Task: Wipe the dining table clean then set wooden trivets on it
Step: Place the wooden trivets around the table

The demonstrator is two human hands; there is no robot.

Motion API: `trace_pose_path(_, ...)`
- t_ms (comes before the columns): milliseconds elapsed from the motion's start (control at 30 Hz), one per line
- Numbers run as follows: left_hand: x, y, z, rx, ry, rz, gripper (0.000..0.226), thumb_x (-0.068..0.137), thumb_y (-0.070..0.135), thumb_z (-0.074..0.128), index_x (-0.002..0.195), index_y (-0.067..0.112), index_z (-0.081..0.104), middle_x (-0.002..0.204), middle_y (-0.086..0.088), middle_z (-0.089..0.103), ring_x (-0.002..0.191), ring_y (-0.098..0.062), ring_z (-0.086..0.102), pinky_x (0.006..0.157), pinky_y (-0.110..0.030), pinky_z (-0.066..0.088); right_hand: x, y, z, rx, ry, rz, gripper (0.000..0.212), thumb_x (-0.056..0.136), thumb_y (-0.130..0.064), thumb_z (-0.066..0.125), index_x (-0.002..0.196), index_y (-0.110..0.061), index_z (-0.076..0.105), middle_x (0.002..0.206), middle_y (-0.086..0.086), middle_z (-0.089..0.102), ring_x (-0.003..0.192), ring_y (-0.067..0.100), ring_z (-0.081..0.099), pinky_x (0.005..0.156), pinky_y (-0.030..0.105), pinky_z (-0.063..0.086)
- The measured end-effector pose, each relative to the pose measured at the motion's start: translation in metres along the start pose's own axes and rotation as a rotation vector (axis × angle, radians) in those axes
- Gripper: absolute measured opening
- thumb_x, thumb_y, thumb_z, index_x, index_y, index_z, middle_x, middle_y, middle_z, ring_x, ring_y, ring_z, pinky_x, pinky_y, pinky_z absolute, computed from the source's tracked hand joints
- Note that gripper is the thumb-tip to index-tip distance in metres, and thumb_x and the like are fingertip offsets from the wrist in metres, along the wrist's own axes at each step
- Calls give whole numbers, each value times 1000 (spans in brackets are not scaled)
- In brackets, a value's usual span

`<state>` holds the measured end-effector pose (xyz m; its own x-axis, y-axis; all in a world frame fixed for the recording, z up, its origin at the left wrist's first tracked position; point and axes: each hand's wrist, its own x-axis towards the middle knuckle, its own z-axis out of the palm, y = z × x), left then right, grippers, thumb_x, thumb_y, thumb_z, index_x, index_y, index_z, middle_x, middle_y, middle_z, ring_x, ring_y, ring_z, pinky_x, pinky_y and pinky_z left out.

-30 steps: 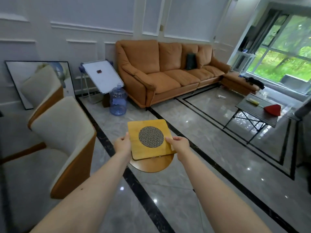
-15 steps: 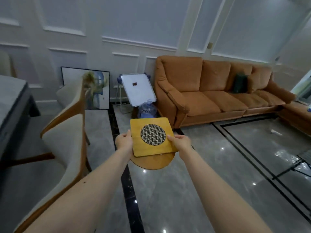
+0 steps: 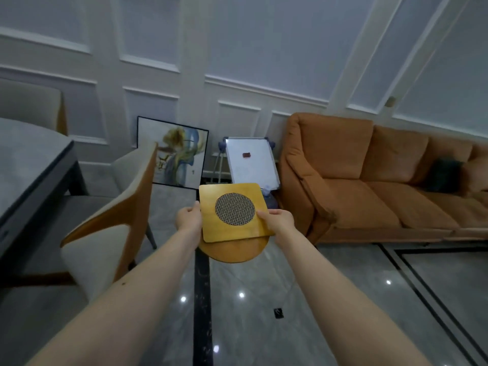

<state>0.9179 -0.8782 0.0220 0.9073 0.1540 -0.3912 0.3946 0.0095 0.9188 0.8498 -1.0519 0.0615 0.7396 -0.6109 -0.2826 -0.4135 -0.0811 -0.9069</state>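
I carry a stack of wooden trivets in front of me over the floor. The top one is a square trivet (image 3: 211,228) with a round woven mesh insert in its middle. Under it a round wooden trivet (image 3: 232,252) sticks out at the near edge. My left hand (image 3: 188,219) grips the stack's left side and my right hand (image 3: 278,223) grips its right side, thumb on top. The grey dining table (image 3: 23,165) with a dark edge shows at the far left, well apart from the trivets.
A cream and wood dining chair (image 3: 113,215) stands between me and the table. Ahead, a framed painting (image 3: 173,151) and a small whiteboard (image 3: 250,163) lean by the panelled wall. An orange sofa (image 3: 369,180) fills the right side. Grey marble floor lies below.
My view has swung left: the sofa slid to the right, the window and coffee table left the frame, and the dining table came into view. Both hands keep the same hold on the trivets.
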Motion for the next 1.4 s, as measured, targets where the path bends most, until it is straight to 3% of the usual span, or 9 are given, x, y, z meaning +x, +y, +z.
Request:
trace_pose_path(133,49,22,6,-35,86,-34,41,100,32,45,65,11,50,70,-6,51,73,-24,51,74,-35,42,61,-25,39,-61,-101,-11,40,83,-17,74,116,3,64,119,16,64,111,30,59,83,33,48)
trace_pose_path(467,172,76,-8,-245,452,-48,26,98,29,50,81,9,54,84,-7,54,87,-25,51,82,-36,42,193,-111,172,-164,-451,-71,50,83,-22,75,125,-1,58,127,13,59,115,31,56,96,41,48)
trace_pose_path(600,199,96,-33,-294,619,-25,34,100,30,45,70,15,51,74,0,50,77,-19,50,77,-33,40,219,-152,237,-242,-648,-122,47,87,-22,70,127,-1,56,132,13,56,121,31,52,92,36,45)
trace_pose_path(733,211,91,-81,-375,833,-66,26,101,31,43,94,10,56,82,-2,53,77,-17,49,75,-33,40,210,-171,315,-310,-849,-227,49,85,-23,73,125,1,57,126,12,58,118,29,54,97,37,46)
trace_pose_path(800,214,87,-108,-410,929,-83,26,100,31,44,96,9,56,91,-5,54,82,-18,50,78,-33,40,195,-176,350,-329,-938,-251,46,84,-23,73,122,0,59,113,7,58,115,26,55,94,33,46)
trace_pose_path(900,216,80,-149,-440,1038,-112,28,100,32,45,100,8,60,96,-7,55,94,-25,53,84,-36,42,173,-177,399,-368,-1060,-272,48,84,-26,72,124,-3,58,123,10,60,114,27,57,93,34,47)
trace_pose_path(1067,212,63,-227,-511,1177,-131,34,99,32,47,102,1,62,104,-13,61,92,-26,55,79,-35,42,125,-170,482,-380,-1179,-274,43,83,-20,74,118,2,63,119,17,65,108,30,62,92,39,51)
trace_pose_path(1333,198,29,-304,-622,1381,-171,36,100,31,43,95,1,61,94,-13,60,81,-24,53,71,-32,41,55,-149,581,-448,-1332,-281,30,92,-11,63,115,9,62,113,16,65,79,17,56,61,24,46)
trace_pose_path(1400,194,22,-314,-631,1432,-224,39,101,31,42,102,-2,62,94,-15,59,83,-28,55,72,-36,44,44,-138,604,-472,-1347,-254,32,92,-11,63,117,8,61,102,13,65,76,17,57,62,24,46)
